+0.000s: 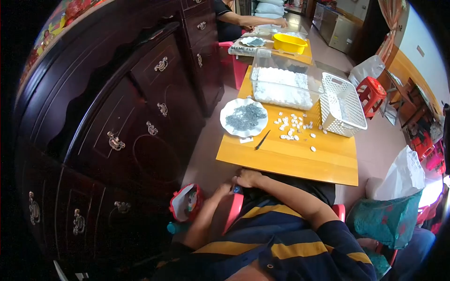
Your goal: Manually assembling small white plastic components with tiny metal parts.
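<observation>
Below the table's near edge, at my lap, my left hand (225, 188) and my right hand (249, 178) meet with bent fingers. Beside them shows a small blue thing (237, 189), too small to name; what the fingers grip is mostly hidden. On the wooden table (300, 166) above them lies a thin black pointed tool (263, 140). Left of it stands a white scalloped plate (227, 129) heaped with small dark grey pieces (246, 117). Many small white and clear pieces (293, 124) are scattered over the middle of the tabletop.
Behind the plate stands a clear bin (287, 89) of white pieces, next to a white perforated basket (344, 124). A red bag (198, 196) is on the floor at left, by a dark cabinet (154, 93). Another person's arm (255, 20) reaches over a yellow basin's (289, 44) table.
</observation>
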A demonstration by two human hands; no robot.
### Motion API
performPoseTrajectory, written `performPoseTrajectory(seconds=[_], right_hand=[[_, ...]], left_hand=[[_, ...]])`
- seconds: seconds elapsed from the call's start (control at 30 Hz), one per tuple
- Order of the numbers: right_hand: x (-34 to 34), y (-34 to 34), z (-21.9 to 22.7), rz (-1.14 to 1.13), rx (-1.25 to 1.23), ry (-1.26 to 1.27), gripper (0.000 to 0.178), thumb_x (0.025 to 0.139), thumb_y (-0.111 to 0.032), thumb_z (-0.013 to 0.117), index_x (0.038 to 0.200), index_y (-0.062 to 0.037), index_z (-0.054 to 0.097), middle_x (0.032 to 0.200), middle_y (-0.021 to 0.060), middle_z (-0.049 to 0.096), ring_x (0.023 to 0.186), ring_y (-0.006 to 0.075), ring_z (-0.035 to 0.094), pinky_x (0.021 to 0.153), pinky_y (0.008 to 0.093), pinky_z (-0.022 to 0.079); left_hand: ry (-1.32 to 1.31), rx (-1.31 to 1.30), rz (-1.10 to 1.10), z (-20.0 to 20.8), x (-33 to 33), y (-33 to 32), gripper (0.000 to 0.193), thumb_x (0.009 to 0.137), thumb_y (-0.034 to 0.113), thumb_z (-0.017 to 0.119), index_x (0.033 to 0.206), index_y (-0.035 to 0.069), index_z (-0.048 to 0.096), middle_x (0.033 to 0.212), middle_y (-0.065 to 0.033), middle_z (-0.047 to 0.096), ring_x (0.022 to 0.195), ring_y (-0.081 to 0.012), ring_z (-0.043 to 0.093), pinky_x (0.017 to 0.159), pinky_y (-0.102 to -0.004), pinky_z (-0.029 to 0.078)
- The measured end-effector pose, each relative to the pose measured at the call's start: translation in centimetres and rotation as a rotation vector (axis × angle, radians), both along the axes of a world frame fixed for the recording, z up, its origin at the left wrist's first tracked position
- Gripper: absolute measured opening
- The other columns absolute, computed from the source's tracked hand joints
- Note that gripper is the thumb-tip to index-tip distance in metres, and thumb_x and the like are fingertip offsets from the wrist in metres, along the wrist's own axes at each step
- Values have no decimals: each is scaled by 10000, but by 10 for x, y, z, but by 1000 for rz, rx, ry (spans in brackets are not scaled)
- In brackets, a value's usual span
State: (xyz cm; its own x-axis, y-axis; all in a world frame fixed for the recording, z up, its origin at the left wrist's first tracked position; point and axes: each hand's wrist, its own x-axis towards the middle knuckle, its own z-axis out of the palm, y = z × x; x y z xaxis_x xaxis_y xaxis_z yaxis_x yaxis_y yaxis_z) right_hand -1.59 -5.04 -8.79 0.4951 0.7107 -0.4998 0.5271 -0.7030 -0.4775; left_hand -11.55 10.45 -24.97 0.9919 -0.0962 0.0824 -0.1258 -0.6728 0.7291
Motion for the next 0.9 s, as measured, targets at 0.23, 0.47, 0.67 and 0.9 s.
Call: performPoseTrajectory(seconds=[0.23,0.47,0.67,0.9], right_hand=[[-4,1,1,78,23,-48,595,859,-461,391,1102,26,631,1144,271,617,1112,404,571,970,458,431],[-2,1,-8,-66,7,-7,626,853,-503,384,1084,13,653,1165,261,619,1121,391,572,996,456,413],[-8,2,25,-38,-33,8,648,867,-519,352,1114,-2,655,1179,265,612,1136,388,565,1014,449,400],[-4,0,11,131,45,-32,610,875,-488,355,1121,-7,639,1198,270,595,1126,408,559,1009,451,402]], left_hand=[[-86,-98,17,6,-6,-4,232,806,237,701,890,25,658,858,-193,675,773,-273,656,719,-382,509],[-160,-200,26,17,-8,-9,228,809,229,701,900,24,660,853,-183,677,772,-272,655,726,-382,510],[-221,-285,54,20,-14,-11,225,811,221,700,909,23,662,849,-175,679,772,-272,655,731,-382,510],[-42,-244,9,11,-16,2,237,814,197,697,971,23,665,910,-158,688,842,-263,658,782,-373,504]])
